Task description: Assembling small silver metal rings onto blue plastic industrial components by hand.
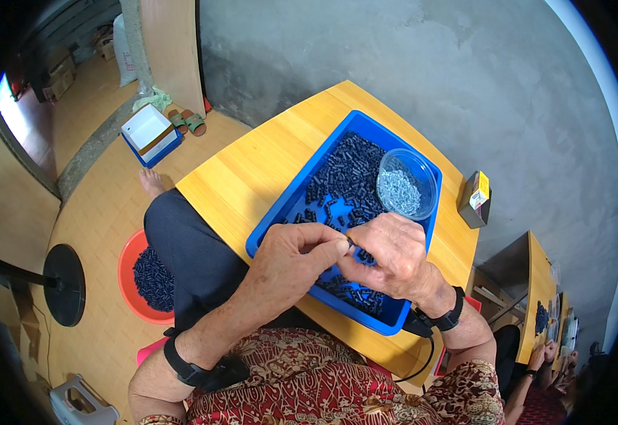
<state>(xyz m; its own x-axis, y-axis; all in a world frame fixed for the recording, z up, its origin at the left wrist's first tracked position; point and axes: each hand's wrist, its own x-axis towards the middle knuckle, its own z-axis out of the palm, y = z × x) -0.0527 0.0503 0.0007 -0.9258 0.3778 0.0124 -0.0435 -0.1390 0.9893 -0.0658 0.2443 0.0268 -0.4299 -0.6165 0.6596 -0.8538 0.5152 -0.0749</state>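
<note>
Over the near half of a blue tray (400, 313), my two hands meet fingertip to fingertip. My left hand (291, 263) pinches a small black plastic piece (350, 242), of which only a bit shows between the fingers. From the other side my right hand (388, 253) closes on the same spot, its fingers curled; whatever else it holds is hidden. Many short black plastic pieces (344, 166) fill the far part of the tray, with more scattered near the front. A round clear tub (433, 185) of small silvery metal parts (398, 191) stands inside the tray at the right.
The tray rests on a yellow wooden table (245, 170). On the floor at left are an orange basin (126, 273) of black pieces, a round black stand base (64, 285) and a white box (146, 129). A dark box (474, 202) stands near the wall; another person's hands (539, 354) work at right.
</note>
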